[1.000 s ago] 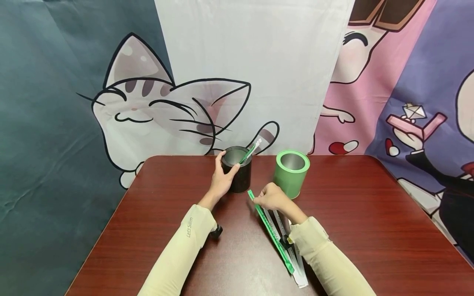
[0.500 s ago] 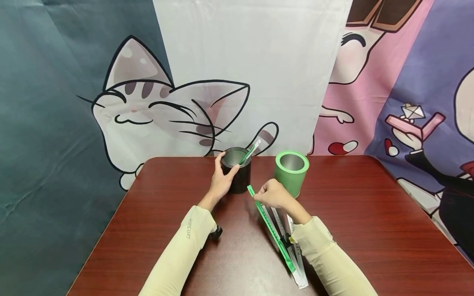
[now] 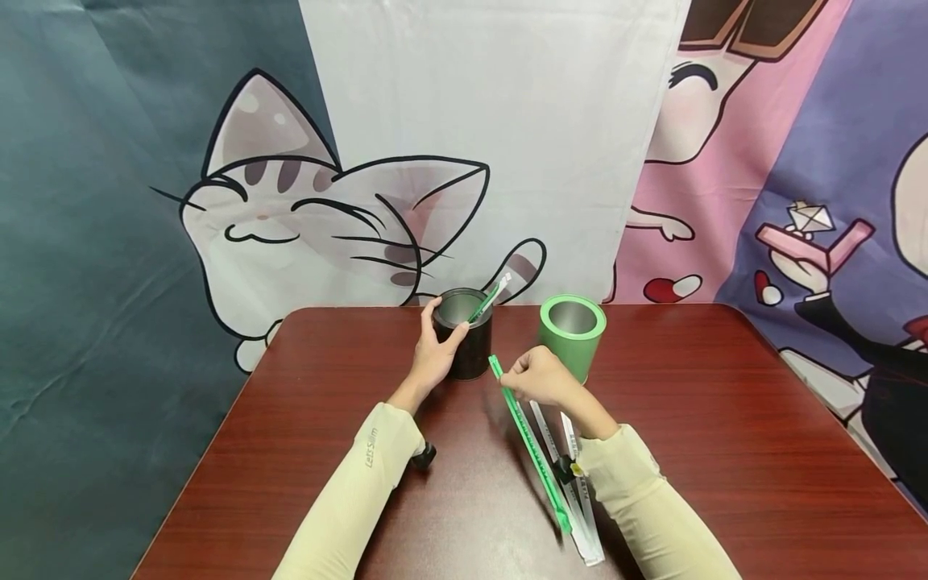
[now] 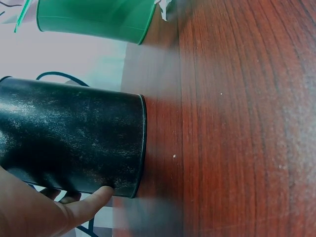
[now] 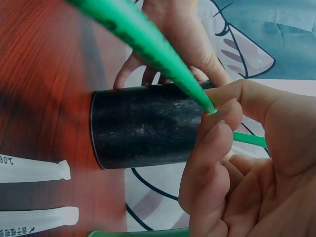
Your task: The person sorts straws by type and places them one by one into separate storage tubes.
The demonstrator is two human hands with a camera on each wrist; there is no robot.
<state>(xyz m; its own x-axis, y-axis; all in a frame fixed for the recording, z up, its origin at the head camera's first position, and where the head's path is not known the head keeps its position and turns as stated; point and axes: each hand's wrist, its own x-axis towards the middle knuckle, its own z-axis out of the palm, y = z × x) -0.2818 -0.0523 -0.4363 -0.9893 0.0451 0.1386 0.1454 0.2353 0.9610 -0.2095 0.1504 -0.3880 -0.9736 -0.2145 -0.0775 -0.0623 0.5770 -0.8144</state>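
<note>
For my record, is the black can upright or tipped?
Upright: in the head view, the black can stands on the table, mouth up.

A glossy reddish-brown table [image 3: 464, 459] fills six o'clock; a backdrop [image 3: 507, 89] stands at twelve, its cartoon cat [image 3: 264, 262] toward ten.

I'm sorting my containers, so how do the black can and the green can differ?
The black can has a thin dark rim; the green can has a broad green one. A straw sticks out of the black can; none shows in the green can. The left hand grips the black can, not the green can. Both stand upright.
</note>
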